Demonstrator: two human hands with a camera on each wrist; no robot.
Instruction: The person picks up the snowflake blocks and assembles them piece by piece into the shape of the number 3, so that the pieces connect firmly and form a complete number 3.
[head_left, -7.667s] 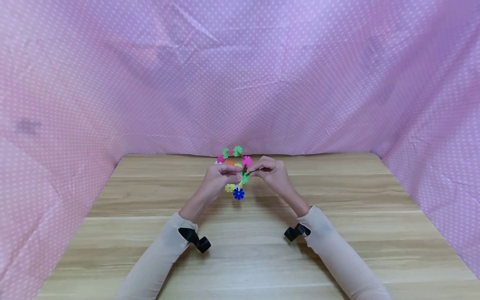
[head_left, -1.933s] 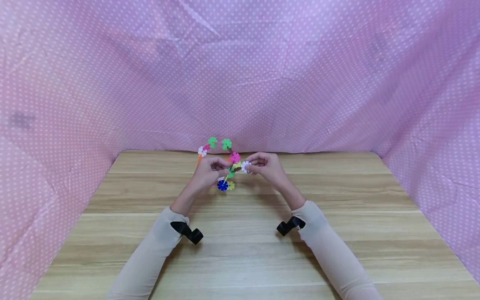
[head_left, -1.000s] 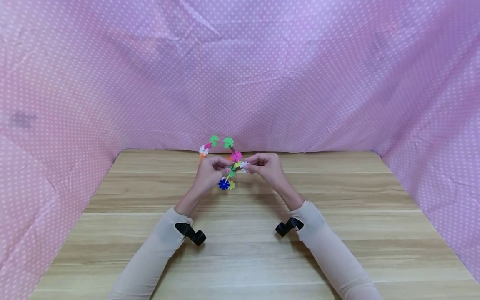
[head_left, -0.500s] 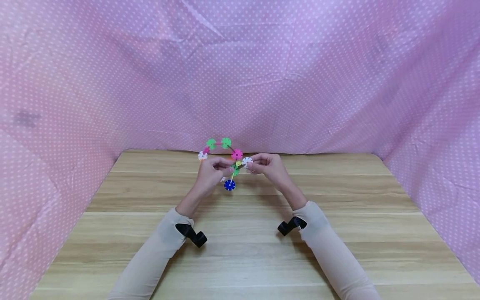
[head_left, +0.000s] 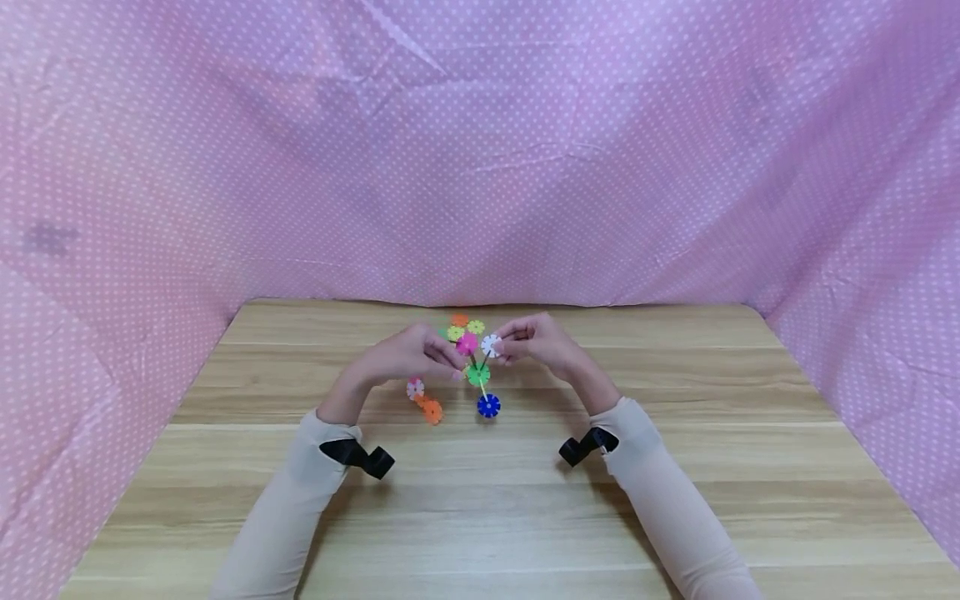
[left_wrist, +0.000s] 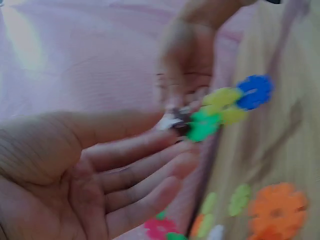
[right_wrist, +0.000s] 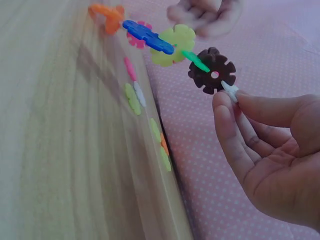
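Note:
Slotted plastic snowflake discs are joined in a branching chain. My right hand (head_left: 547, 343) pinches a white disc (right_wrist: 230, 91) between thumb and fingers. A brown disc (right_wrist: 202, 79) is slotted onto it, followed by a green disc (head_left: 478, 375), a yellow disc (right_wrist: 179, 44) and a blue disc (head_left: 489, 406). A pink disc (head_left: 467, 343) stands just left of the white one. My left hand (head_left: 408, 354) is beside the chain, its fingers loosely extended and blurred. The right wrist view shows a gap between it and the discs.
Orange discs (head_left: 432, 411) and a pink-and-white disc (head_left: 416, 388) are low on the left, under my left hand. Farther back are yellow discs (head_left: 476, 327) and another orange one (head_left: 459, 319). The wooden table (head_left: 480, 517) ends at a pink dotted cloth (head_left: 480, 167).
My left hand has let go of the chain and shifted left. The raised loop of green, pink and white discs has dropped. My right hand keeps its pinch on the white disc.

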